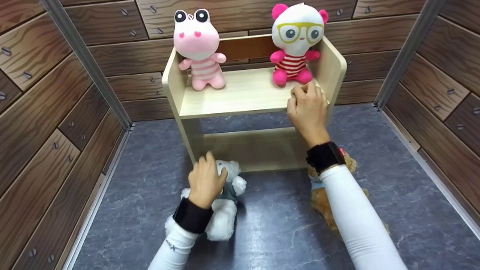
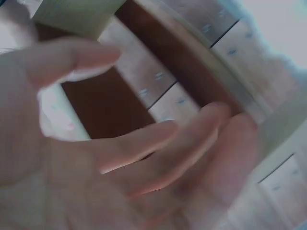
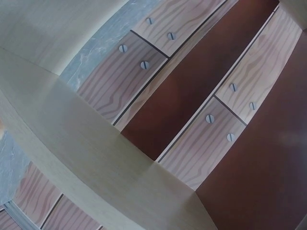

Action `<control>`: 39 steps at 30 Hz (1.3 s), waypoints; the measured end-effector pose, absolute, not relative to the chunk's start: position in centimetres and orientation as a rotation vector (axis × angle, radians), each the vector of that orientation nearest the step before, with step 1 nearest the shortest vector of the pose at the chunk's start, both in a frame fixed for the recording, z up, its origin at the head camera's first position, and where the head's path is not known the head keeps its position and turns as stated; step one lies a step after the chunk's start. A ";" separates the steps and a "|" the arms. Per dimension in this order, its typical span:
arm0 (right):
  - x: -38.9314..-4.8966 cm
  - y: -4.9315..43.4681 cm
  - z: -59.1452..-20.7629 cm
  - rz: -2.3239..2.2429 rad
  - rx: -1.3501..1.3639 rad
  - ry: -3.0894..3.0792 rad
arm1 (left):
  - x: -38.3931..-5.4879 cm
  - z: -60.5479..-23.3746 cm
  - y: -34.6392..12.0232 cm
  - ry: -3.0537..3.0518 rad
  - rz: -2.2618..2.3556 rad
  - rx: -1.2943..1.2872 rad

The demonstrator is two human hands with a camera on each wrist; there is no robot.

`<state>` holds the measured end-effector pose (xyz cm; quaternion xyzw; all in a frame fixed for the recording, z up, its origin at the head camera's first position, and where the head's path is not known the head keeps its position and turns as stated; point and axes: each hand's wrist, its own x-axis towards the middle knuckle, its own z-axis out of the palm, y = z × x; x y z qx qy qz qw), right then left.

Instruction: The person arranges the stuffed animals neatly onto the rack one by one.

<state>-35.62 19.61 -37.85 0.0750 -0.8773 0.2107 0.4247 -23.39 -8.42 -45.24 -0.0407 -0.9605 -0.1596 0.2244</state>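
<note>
My left hand (image 1: pixel 205 182) hovers over a white plush bear (image 1: pixel 221 221) on the floor, partly covering it. In the left wrist view the left hand's fingers (image 2: pixel 144 143) are relaxed and apart, with nothing between them. At the right front of the upper shelf (image 1: pixel 240 92) is my right hand (image 1: pixel 309 110), fingers loosely bent, just below the feet of a pink-and-white panda plush (image 1: pixel 291 65). Whether it touches the panda or the shelf is unclear. A pink plush with bulging eyes (image 1: pixel 197 45) sits at the shelf's left. The right wrist view shows no hand.
A pale wooden two-tier shelf unit (image 1: pixel 339 71) stands against plank-patterned walls (image 1: pixel 123 60). Its lower shelf (image 1: pixel 258 150) is near the floor. A brown plush (image 1: pixel 322 202) lies on the grey floor (image 1: pixel 277 217), partly hidden under the right forearm.
</note>
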 end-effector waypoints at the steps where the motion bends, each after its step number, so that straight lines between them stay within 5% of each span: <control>1: -35.6 19.6 -37.8 0.527 0.187 -2.199 | -23.2 -45.8 -8.6 -2.716 -0.458 -0.087; 10: -35.4 19.8 -37.6 0.533 0.178 -2.241 | -23.4 -49.5 -10.5 -2.968 -0.550 -0.043; 39: -35.5 19.7 -37.7 0.520 0.169 -2.250 | -23.6 -50.1 -12.2 -3.261 -0.845 -0.169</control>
